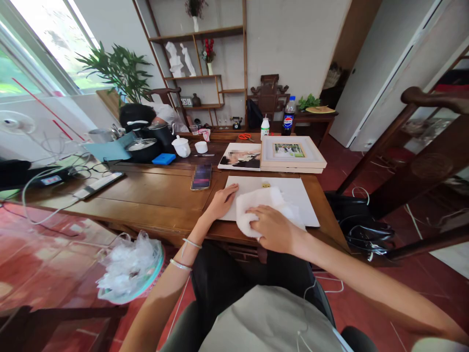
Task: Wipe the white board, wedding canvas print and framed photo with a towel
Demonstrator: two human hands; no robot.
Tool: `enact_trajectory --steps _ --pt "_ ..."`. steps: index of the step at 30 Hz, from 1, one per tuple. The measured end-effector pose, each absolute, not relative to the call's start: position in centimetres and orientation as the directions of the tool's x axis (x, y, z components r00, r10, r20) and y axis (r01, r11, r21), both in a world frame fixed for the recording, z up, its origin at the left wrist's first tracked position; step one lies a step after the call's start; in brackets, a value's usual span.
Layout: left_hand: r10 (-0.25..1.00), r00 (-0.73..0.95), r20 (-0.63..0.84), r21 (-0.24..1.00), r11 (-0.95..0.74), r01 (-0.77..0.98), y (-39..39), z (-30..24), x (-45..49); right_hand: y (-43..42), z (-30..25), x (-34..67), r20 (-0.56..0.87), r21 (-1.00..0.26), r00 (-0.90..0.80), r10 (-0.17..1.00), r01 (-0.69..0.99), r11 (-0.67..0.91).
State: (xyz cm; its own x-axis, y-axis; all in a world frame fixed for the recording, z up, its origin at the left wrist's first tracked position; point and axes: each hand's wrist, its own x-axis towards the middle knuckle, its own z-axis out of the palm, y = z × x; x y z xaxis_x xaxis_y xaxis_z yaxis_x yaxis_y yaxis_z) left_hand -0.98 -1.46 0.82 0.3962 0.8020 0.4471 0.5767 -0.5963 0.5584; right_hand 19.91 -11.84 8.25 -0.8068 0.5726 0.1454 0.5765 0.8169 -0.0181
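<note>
A flat white board (307,208) lies on the wooden table in front of me. My left hand (222,201) rests on the board's left edge with its fingers stretched out flat. Over the board, my right hand (273,227) grips a soft white cloth (269,198), possibly paper towel, with the fingers curled onto it. The cloth spreads across the middle of the board and hangs a little past its near edge. Just beyond it sits a small yellowish piece (265,185) with dark marks. Part of the board is hidden under the cloth and hand.
Behind the board lie a printed photo (240,157) and a white framed picture (293,151). A phone (201,177) is to the left. Red scissors (245,137), a white bottle (265,128) and a cola bottle (288,116) stand farther back. A bag-lined bin (132,269) is at floor left.
</note>
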Motion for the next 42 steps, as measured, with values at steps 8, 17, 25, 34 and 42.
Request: enact_trajectory --steps 8,17,25,34,42 --pt "0.803 0.395 0.446 0.549 -0.594 0.588 -1.2 0.5 -1.1 -5.8 8.8 21.1 0.117 0.118 -0.660 0.742 0.751 0.650" --pt "0.802 0.403 0.441 0.580 -0.597 0.554 -1.4 0.9 -1.0 -7.1 7.7 16.4 0.163 0.140 -0.723 0.671 0.690 0.710" --pt "0.792 0.412 0.450 0.566 -0.610 0.555 -1.2 0.5 -1.2 -10.5 8.5 17.9 0.111 0.015 -0.795 0.597 0.602 0.799" --pt "0.797 0.398 0.455 0.548 -0.603 0.581 -1.1 0.5 -1.0 1.4 9.0 18.9 0.094 -0.187 -0.575 0.813 0.791 0.582" --pt "0.803 0.393 0.447 0.546 -0.593 0.592 -1.2 0.8 -1.0 4.4 8.8 13.6 0.105 -0.273 -0.558 0.824 0.780 0.563"
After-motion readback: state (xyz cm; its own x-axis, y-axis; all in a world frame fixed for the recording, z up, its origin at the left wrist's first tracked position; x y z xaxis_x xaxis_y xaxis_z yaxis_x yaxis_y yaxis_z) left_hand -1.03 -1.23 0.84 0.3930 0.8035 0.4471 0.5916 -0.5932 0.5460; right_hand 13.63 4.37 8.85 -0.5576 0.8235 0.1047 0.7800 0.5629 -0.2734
